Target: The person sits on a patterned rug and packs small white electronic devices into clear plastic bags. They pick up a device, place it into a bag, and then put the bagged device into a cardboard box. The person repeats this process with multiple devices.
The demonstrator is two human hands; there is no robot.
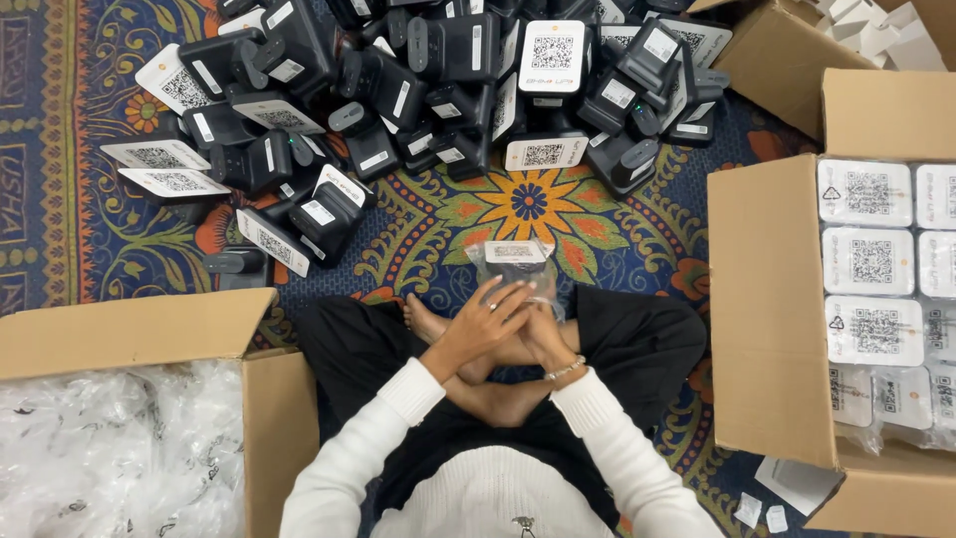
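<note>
Sitting cross-legged on the patterned rug, I am looking down at my lap. On one side a cardboard box is holding crinkly clear bags. On the other side a bigger box is holding rows of white packed devices. My left hand is lying across my right hand, and both are gripping a small device in a clear bag, just above my fingers. Black devices are piling up beyond it.

Glossy clear plastic bag, matt black plastic devices, rough brown cardboard boxes, patterned cloth.
</note>
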